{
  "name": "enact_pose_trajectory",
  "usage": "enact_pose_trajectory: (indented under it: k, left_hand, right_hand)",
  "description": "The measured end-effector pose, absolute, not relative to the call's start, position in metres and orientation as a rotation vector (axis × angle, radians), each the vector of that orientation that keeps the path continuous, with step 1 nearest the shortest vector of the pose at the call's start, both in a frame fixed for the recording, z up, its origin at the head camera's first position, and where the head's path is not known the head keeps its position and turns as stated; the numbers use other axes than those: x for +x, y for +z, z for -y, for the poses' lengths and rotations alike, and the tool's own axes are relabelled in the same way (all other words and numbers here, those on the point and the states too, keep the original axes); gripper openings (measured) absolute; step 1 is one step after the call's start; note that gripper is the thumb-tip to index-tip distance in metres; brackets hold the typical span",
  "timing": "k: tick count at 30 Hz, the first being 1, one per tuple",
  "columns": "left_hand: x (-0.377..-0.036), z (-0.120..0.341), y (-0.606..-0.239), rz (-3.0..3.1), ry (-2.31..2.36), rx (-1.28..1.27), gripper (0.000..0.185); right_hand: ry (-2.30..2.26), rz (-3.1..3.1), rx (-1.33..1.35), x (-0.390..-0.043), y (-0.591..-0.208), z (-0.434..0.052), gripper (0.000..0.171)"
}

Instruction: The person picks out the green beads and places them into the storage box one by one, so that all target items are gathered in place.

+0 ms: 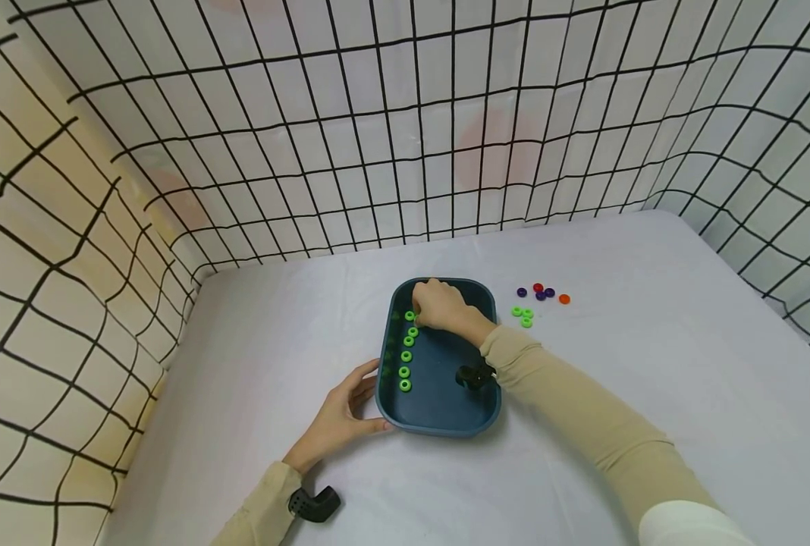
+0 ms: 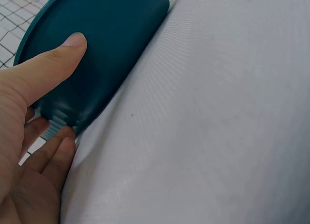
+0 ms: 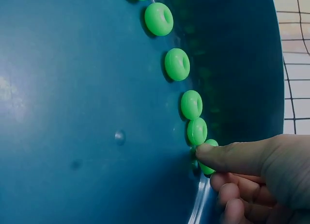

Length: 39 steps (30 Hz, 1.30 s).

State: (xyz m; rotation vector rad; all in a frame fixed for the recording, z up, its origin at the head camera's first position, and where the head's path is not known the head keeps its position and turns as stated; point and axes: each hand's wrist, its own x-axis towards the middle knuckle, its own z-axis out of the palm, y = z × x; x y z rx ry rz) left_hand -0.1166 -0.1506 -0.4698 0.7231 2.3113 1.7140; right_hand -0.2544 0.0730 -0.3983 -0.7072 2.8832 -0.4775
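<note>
Grey table point(image 1: 651, 394), loose rings point(image 1: 540, 293) beside tray point(image 1: 439, 421)

Dark teal tray point(image 1: 439, 413), rounded-rect, shallow w/ raised rim, sits flat between both hands; left hand point(image 1: 340, 421) rests against its near-left corner, thumb pressed on outer wall, fingers along the side. Inside: green rings point(image 1: 406, 356), small glossy donut beads, lying in a single line along the tray's left inner wall, running from near the left hand up to the right hand point(image 1: 439, 305). Rings sit close, some touching, holes mostly facing sideways in the right wrist view. Farthest green ring point(image 3: 209, 156) is under the right hand's fingertips, pinched/pressed by thumb at the line's far end, touching its neighbour.
</note>
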Motion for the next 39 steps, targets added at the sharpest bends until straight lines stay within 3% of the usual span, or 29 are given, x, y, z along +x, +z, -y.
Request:
enact_pose_trajectory:
  k: [25, 34, 39]
  left_hand:
    - [-0.115, 0.151, -0.473, -2.308, 1.707, 0.707, 0.095]
    - [-0.114, 0.152, -0.473, -2.293, 1.729, 0.720, 0.095]
    - [-0.116, 0.152, -0.472, -2.294, 1.732, 0.721, 0.095]
  right_hand:
    - [-0.524, -2.872, -0.707, -0.254, -0.396, -0.076, 0.013]
    - [-0.941, -2.810, -0.843, -0.252, -0.370, -0.103, 0.023]
    - [-1.223, -2.858, -0.766, -0.247, -0.360, -0.133, 0.022]
